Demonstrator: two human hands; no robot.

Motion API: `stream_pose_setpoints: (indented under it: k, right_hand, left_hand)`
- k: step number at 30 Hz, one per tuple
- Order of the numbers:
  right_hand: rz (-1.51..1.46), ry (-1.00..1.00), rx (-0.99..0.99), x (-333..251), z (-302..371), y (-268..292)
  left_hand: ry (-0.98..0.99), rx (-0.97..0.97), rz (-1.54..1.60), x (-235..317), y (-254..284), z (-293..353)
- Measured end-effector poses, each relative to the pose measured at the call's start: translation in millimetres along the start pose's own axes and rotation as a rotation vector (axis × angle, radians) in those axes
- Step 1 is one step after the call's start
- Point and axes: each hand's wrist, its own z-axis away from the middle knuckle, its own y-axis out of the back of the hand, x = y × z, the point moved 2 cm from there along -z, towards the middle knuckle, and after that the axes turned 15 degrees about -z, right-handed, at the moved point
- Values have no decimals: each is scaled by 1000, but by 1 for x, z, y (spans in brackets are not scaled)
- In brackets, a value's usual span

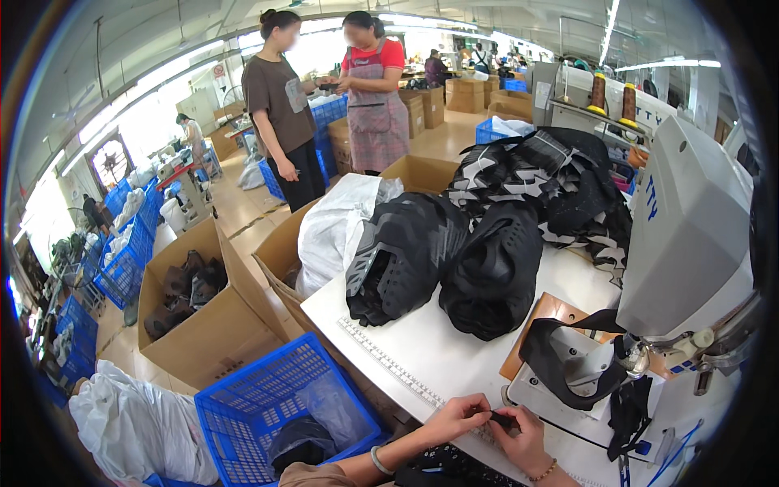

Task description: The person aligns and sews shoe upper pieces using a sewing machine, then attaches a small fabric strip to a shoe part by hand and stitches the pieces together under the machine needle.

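At the table's front edge, my left hand (pixel 461 417) and my right hand (pixel 523 441) meet over a small black piece of fabric (pixel 503 420). Both pinch it between thumb and fingers; its exact shape is mostly hidden. Just beyond them, a curved black fabric piece (pixel 540 357) hangs around the work arm of a grey sewing machine (pixel 690 235). Below the machine head dangles a crumpled black strip (pixel 629 414). A ruler strip (pixel 389 363) runs along the edge of the white table (pixel 365 312), close to my left hand.
Bundled black shoe uppers (pixel 414 252) and a taller patterned pile (pixel 544 178) cover the table's far side. Left of the table stand a blue crate (pixel 243 398), a cardboard box (pixel 211 349) and a white sack (pixel 134 422). Two people (pixel 280 105) stand beyond, handling a small dark object.
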Motion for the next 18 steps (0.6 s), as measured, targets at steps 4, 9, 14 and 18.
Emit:
stream_pose_setpoints:
  k: [4,9,14,18]
  right_hand:
    - [32,6,-22,-3,0,2]
    - [4,47,-7,3,1,3]
    - [17,55,-25,10,5,5]
    - [-582,-359,-15,19,4,8]
  left_hand:
    - [17,-5,-4,2,-1,0]
    - [27,35,28,0,-2,0]
    - [8,39,1,0,-3,1]
    - [-7,27,-24,-1,-3,1]
